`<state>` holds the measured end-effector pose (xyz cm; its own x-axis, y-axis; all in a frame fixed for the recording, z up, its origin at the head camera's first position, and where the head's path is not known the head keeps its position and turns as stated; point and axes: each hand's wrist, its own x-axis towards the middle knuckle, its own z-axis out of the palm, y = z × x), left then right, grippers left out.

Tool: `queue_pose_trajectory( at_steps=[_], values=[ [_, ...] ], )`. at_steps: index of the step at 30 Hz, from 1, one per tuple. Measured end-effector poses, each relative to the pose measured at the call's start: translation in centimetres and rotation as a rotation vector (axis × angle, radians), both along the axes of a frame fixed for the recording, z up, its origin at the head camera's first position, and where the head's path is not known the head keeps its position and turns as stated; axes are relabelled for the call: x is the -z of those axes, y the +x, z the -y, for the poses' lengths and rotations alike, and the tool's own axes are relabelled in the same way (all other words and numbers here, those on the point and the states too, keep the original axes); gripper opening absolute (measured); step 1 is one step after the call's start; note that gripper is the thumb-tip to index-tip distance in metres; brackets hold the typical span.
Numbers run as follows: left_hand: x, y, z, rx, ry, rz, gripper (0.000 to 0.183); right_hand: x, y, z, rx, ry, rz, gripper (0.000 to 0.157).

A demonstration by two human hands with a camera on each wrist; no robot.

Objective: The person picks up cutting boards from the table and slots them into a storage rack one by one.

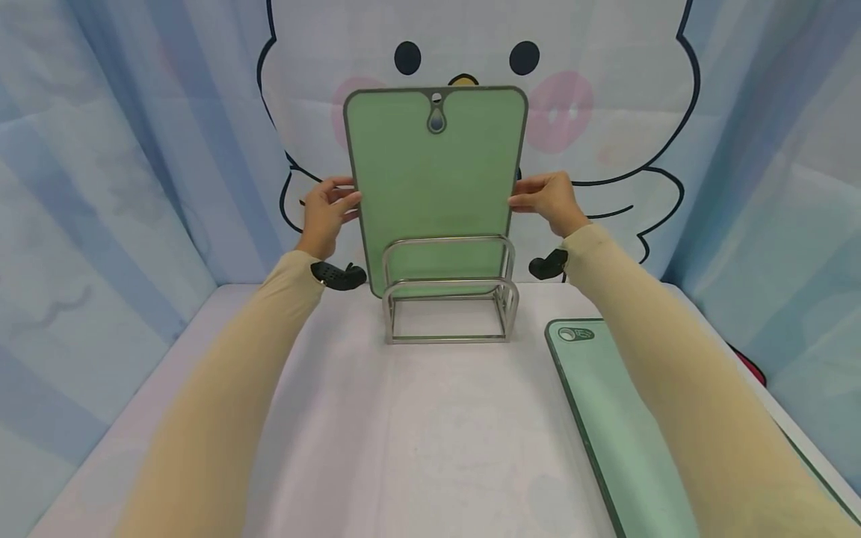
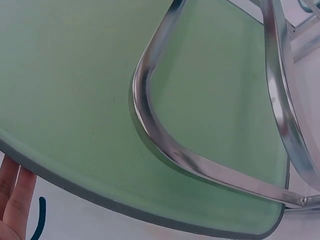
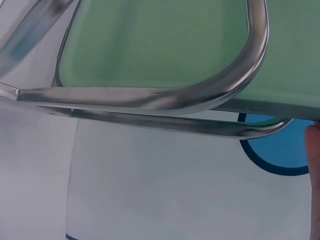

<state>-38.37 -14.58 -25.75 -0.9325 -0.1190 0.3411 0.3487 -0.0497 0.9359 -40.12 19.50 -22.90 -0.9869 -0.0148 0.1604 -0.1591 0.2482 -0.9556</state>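
Note:
A green cutting board (image 1: 430,172) with a grey rim and a drop-shaped hole stands nearly upright in a metal rack (image 1: 447,282). Its lower part sits behind two of the rack's hoops; in the right wrist view another metal bar (image 3: 185,127) runs behind the board. My left hand (image 1: 323,217) pinches the board's left edge at about mid-height, while the right hand (image 1: 548,202) pinches the opposite edge at a similar height. Only a few left fingers (image 2: 21,200) show below the rim in the left wrist view. The fingers behind the board are partly hidden.
On the table's right side lies a second, paler green board (image 1: 605,396), partly covered by my right sleeve (image 1: 662,359). A patterned curtain (image 1: 625,90) hangs close behind the rack. A small red thing (image 1: 750,366) shows by the right table edge.

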Motion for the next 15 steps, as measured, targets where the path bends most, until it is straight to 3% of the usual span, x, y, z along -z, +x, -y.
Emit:
queue_pose_trajectory(
  at_steps=[15],
  values=[
    [0.02, -0.16, -0.71, 0.005, -0.002, 0.01, 0.016, -0.51, 0.45, -0.57, 0.012, 0.038, 0.045, 0.045]
  ],
)
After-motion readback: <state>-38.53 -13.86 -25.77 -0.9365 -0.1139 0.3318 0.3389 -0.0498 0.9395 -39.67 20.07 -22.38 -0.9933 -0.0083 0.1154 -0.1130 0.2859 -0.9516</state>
